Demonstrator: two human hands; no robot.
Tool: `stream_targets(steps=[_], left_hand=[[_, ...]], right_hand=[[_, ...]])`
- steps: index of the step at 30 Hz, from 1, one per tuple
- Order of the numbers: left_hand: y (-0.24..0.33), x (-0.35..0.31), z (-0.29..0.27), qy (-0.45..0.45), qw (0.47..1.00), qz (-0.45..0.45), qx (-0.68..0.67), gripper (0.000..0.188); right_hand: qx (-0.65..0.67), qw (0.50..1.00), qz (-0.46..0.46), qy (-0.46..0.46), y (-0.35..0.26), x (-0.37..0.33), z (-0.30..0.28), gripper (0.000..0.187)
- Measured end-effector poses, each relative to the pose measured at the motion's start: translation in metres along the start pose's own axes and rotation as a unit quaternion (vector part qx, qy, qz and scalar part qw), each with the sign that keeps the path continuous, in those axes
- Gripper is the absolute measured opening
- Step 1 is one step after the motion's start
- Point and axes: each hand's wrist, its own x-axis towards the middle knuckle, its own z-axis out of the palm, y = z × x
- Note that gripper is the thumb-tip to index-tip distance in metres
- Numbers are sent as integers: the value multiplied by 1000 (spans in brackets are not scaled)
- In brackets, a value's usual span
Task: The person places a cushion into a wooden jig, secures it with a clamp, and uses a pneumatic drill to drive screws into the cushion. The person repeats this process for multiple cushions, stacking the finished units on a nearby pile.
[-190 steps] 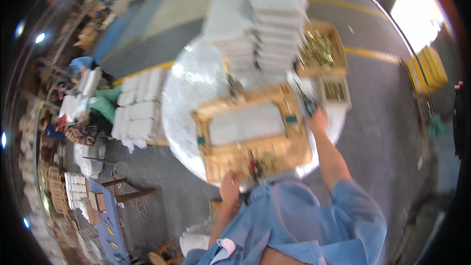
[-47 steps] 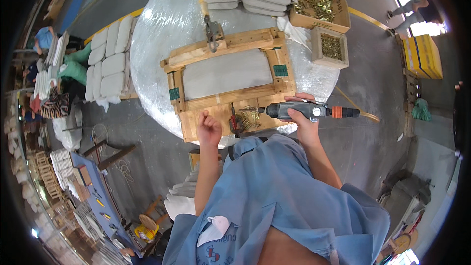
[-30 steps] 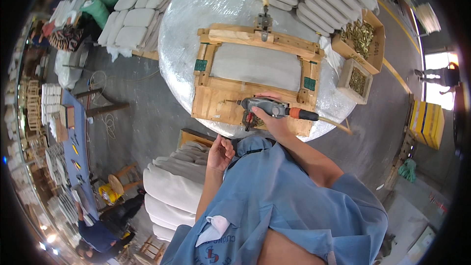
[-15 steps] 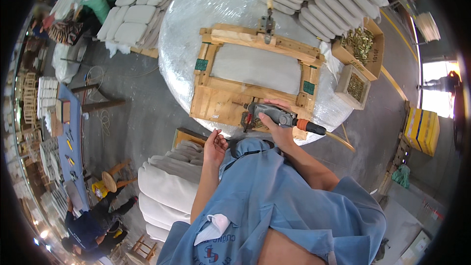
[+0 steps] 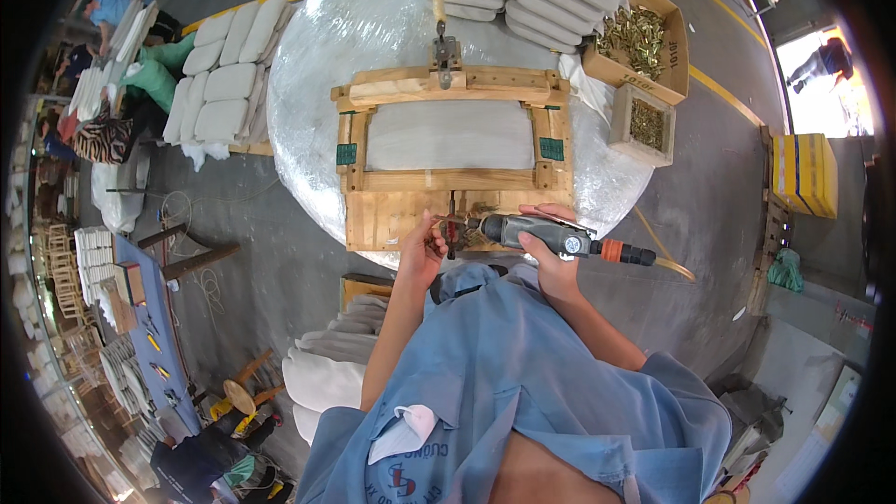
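The right hand (image 5: 553, 247) is clamped round the drill (image 5: 541, 231) over the frame (image 5: 476, 179)'s near edge, the left hand (image 5: 423, 247) curls by its tip, grasp unclear, and rightward a carton (image 5: 674, 49) of brassy fittings (image 5: 635, 42) adjoins a smaller box (image 5: 642, 154) of finer brassy pieces (image 5: 647, 124).

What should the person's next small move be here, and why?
Probably ease the left hand clear before running the power drill: the right hand grips that tool with its nose pointing left, toward the left hand close by. Whether the two touch is too small to tell.
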Motion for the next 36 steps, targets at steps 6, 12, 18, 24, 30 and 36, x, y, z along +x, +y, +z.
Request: stream_targets(steps=[6,12,18,24,30,36], left_hand=[[-9,12,-15,-53,997,-6,-63,25],[-7,-3,5,-23,996,-18,-80,19],[-5,2,-5,-25,999,3,-44,13],[12,3,-12,-66,992,25,108,10],[35,-2,10,-89,968,-4,234,19],[38,26,34,19,975,35,217,35]], right_hand=[[44,998,45,10,2,-5,-9,56],[50,998,46,-4,2,-5,-7,57],[73,995,63,-12,-3,-2,-11,57],[71,990,119,4,-12,12,-20,54],[94,985,146,23,-13,30,-34,51],[51,991,95,83,-26,54,-44,53]])
